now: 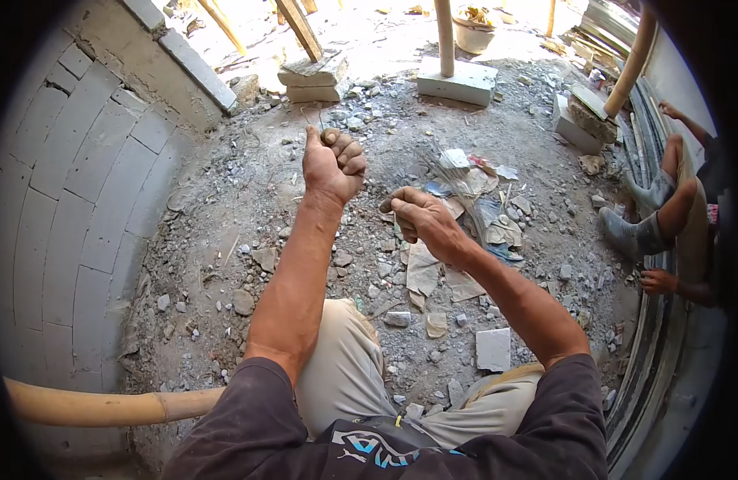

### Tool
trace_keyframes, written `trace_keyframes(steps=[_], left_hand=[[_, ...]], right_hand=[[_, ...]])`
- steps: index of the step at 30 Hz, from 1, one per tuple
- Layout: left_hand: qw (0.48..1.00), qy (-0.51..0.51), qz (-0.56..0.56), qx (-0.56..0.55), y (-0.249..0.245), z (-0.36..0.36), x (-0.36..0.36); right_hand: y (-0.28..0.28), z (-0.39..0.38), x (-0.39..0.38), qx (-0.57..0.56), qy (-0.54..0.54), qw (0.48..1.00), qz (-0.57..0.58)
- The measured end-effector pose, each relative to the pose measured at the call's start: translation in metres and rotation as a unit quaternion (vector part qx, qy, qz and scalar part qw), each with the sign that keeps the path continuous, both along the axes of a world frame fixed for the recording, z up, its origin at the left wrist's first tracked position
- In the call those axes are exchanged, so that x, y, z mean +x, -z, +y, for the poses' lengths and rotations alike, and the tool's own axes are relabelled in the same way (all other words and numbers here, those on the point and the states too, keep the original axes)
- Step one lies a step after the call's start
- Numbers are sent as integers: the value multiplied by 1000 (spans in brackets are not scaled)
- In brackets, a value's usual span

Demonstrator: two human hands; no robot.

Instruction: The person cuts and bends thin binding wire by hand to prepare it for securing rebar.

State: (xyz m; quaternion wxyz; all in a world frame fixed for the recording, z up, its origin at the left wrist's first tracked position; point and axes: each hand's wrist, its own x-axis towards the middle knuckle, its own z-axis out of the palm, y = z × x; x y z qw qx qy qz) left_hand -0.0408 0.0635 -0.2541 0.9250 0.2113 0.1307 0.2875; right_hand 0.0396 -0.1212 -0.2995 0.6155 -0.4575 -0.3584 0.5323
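Observation:
My left hand point(334, 166) is raised in front of me, its fingers curled into the palm. From the top of that fist stick out thin bent ends of wire point(321, 117). Lower and to the right, my right hand point(423, 216) is closed, with thumb and forefinger pressed together; I cannot tell what is in this pinch. A gap separates the two hands. Just beyond the right hand, a bundle of long thin wires point(459, 186) lies over torn paper point(423, 268) and blue plastic scraps point(489, 211) on the rubble floor.
Grey block wall point(81, 192) stands on the left, with a bamboo pole point(113, 402) low beside me. Wooden posts rest on blocks point(457, 82) ahead. At the right, another person in rubber boots point(629, 234) sits by long boards point(637, 352). Broken stones cover the ground.

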Motion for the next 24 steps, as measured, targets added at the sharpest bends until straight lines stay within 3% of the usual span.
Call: trace_keyframes(steps=[2,4,6,8,9,12,16,20,22,24], left_hand=[[999,0,38,1,-7,-3,2],[996,-23,82,8,-13,-9,4],[988,-65,135,24,-14,-20,11],[983,-90,161,20,-11,-29,18],[981,-97,163,28,-10,-32,20],[973,-135,185,38,-7,-25,21],[961,-177,204,64,2,-27,28],[946,-222,217,91,6,-40,34],[940,-240,216,114,7,-43,34],[940,-241,193,146,9,-44,32]], right_hand=[[1,2,0,97,30,956,-275],[3,4,0,188,53,829,-525],[-6,9,18,-36,29,776,-629],[-4,15,35,-31,161,772,-615],[-10,18,36,53,231,738,-632],[-24,4,17,61,247,788,-561],[6,-4,-30,185,215,692,-664],[43,4,-9,112,166,688,-698],[39,5,1,64,127,716,-684],[35,8,10,46,60,783,-617]])
